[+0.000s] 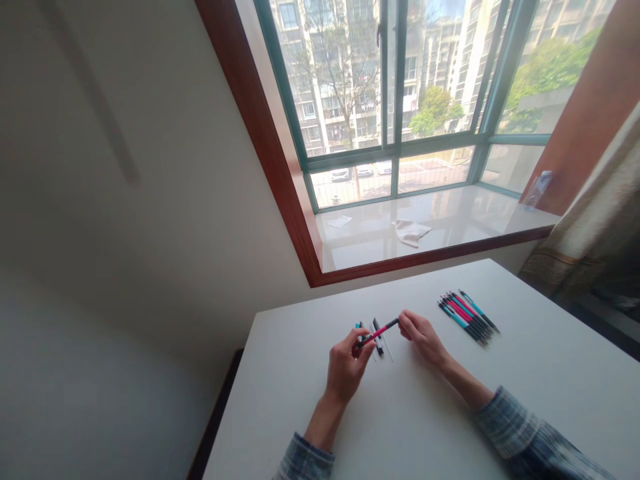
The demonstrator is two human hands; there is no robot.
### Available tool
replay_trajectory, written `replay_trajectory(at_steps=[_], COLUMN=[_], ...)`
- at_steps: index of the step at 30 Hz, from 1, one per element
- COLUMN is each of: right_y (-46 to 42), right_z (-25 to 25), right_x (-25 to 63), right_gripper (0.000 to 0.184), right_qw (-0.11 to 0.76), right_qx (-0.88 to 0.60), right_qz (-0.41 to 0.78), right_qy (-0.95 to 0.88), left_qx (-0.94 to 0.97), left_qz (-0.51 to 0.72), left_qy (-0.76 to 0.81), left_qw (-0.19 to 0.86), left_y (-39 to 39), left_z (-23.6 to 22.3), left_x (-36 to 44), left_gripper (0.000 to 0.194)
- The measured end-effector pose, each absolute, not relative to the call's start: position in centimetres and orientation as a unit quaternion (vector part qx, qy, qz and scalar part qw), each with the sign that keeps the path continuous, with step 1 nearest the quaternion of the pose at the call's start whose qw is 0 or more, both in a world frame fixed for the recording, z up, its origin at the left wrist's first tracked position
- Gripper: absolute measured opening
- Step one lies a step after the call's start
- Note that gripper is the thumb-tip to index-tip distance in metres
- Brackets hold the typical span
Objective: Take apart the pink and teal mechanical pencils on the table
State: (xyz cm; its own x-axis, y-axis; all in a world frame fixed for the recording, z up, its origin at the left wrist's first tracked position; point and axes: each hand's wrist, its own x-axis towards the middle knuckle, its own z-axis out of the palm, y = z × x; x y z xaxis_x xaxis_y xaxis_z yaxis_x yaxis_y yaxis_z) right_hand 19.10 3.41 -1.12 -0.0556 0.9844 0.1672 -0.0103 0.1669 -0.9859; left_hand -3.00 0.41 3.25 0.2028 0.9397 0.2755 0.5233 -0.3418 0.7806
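- Above a white table point(310, 387), the left hand point(345, 369) pinches a pink-and-black pen point(383, 330) near one end.
- The right hand point(419, 335) grips its other end.
- Pens point(467, 317) lie grouped to the right, any lettering too small to read.

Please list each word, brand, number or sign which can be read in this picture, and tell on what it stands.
No text can be read.
Pen in the hands: no readable marking.
Pens at right: too small.
Bottle: too blurred.
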Motion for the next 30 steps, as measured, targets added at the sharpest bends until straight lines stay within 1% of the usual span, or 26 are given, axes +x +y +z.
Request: replay_trajectory(at_steps=[4, 7, 8, 11, 13, 15, 19, 21, 24, 27, 30], right_y=[3.39, 3.19, 3.13, 3.01, 3.0, 3.02, 3.02, 2.99, 2.95, 2.97, 3.02], right_z=[-0.99, -0.63, -0.53, -0.34, -0.27, -0.23, -0.16, -0.16, -0.18, -0.21, -0.22], right_x=[19.18, 19.18, 19.17, 19.14, 19.17, 19.22, 19.3, 19.3, 19.3, 19.34, 19.41], right_gripper=[0.047, 0.047, 0.047, 0.047, 0.047, 0.047, 0.047, 0.046, 0.045, 0.044, 0.044], right_qw=[0.513, 0.494, 0.488, 0.482, 0.482, 0.483, 0.479, 0.476, 0.474, 0.475, 0.476], right_qx=[-0.447, -0.455, -0.457, -0.46, -0.46, -0.461, -0.462, -0.464, -0.465, -0.463, -0.458], right_qz=[0.462, 0.449, 0.447, 0.446, 0.445, 0.443, 0.443, 0.441, 0.438, 0.438, 0.438], right_qy=[-0.568, -0.59, -0.595, -0.598, -0.598, -0.598, -0.602, -0.604, -0.606, -0.607, -0.609], left_qx=[0.722, 0.714, 0.713, 0.711, 0.713, 0.714, 0.718, 0.717, 0.724, 0.731, 0.731], left_qz=[0.381, 0.384, 0.386, 0.395, 0.398, 0.395, 0.383, 0.383, 0.377, 0.369, 0.367], left_qy=[0.51, 0.515, 0.514, 0.508, 0.506, 0.506, 0.504, 0.505, 0.503, 0.498, 0.496], left_qw=[0.269, 0.278, 0.281, 0.283, 0.28, 0.278, 0.29, 0.291, 0.283, 0.285, 0.291], left_y=[0.51, 0.65, 0.69, 0.72, 0.68, 0.64, 0.62, 0.64, 0.61, 0.54, 0.54], left_z=[3.19, 3.08, 3.07, 3.09, 3.13, 3.16, 3.14, 3.11, 3.09, 3.17, 3.23], left_x=[-3.04, -3.27, -3.32, -3.32, -3.23, -3.17, -3.25, -3.27, -3.15, -3.02, -3.02], left_gripper=[0.03, 0.041, 0.042, 0.033, 0.033, 0.029, 0.037, 0.031, 0.031, 0.025, 0.036])
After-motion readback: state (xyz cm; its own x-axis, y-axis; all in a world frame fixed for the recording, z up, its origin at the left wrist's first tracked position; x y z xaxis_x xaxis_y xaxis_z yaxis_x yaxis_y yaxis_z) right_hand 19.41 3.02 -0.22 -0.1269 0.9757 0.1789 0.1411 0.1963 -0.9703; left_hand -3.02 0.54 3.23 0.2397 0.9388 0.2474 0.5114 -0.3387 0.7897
